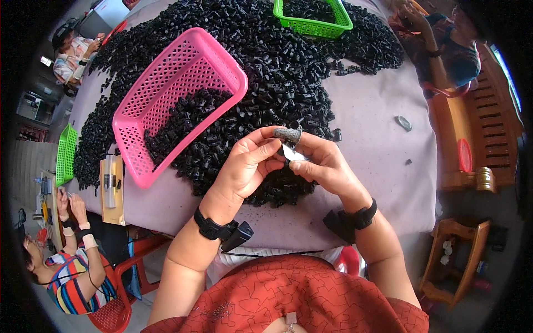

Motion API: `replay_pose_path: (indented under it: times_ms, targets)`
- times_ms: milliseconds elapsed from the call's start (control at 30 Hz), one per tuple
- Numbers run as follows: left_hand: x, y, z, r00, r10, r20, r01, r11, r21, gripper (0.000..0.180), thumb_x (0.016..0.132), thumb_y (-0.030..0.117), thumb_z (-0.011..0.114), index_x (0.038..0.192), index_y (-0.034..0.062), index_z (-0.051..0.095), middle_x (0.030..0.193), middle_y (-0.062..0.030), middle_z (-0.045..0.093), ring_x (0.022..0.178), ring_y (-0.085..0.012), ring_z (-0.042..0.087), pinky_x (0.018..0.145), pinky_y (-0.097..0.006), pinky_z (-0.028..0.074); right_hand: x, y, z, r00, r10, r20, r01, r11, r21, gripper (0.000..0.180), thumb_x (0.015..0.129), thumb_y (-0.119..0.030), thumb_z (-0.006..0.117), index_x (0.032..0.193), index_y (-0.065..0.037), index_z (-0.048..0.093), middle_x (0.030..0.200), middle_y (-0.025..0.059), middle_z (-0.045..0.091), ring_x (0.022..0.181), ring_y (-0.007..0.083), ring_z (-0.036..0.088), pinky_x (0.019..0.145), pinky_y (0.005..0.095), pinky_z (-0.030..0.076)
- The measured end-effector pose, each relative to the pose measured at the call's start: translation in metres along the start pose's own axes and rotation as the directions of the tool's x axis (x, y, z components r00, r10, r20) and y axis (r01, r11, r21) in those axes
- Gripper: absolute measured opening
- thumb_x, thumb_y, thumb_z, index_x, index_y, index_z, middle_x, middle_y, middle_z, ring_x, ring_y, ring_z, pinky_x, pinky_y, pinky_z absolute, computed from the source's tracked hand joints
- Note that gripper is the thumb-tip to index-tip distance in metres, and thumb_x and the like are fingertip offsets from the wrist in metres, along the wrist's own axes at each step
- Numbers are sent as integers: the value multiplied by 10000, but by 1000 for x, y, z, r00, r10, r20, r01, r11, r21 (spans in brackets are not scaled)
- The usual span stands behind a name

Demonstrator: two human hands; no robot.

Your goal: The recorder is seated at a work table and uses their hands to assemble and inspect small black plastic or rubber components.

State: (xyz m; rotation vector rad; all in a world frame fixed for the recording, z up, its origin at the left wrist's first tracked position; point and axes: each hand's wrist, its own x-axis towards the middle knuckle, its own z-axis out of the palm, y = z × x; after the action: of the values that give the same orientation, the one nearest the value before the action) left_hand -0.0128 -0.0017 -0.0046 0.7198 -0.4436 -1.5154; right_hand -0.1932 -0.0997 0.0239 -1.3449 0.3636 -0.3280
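Observation:
My left hand [247, 161] and my right hand [328, 162] meet over the near edge of a heap of small black plastic parts [288, 94]. A grey, speckled sleeve [287, 134] covers the tip of what looks like my left index finger. Thumb and fingers of the left hand pinch a small black part [282, 151], mostly hidden by them. Between my right thumb and fingers is a small, flat, shiny blade [293, 154], its pointed end against the black part. Both hands are closed.
A pink perforated basket [236, 83] lies tilted on the heap, black parts inside. Green baskets [341, 28] stand far right and at the left edge. A small clear piece [403, 123] lies on the pale cloth [383, 166]. Other people sit around the table.

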Motion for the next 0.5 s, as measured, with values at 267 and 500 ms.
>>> replay_pose_path:
  times_ms: [267, 500]
  targets:
    - [1, -5, -2, 999, -31, 12, 32, 997, -77, 304, 944, 90, 587, 1242, 36, 571, 1146, -60, 642, 1028, -160, 630, 902, -324, 545, 0, -1, -2, 997, 33, 66, -36, 998, 53, 562, 901, -173, 663, 1411, -55, 456, 857, -52, 578, 699, 15, 475, 556, 166, 376]
    - [2, -4, 5, 998, -65, -9, 62, 983, -172, 254, 933, 64, 599, 1185, 79, 617, 1107, -29, 653, 956, -116, 644, 820, -258, 569, -2, -1, -2, 995, 36, 88, -43, 996, 79, 619, 894, -180, 681, 1439, -68, 411, 836, -40, 573, 681, 23, 476, 548, 173, 372]
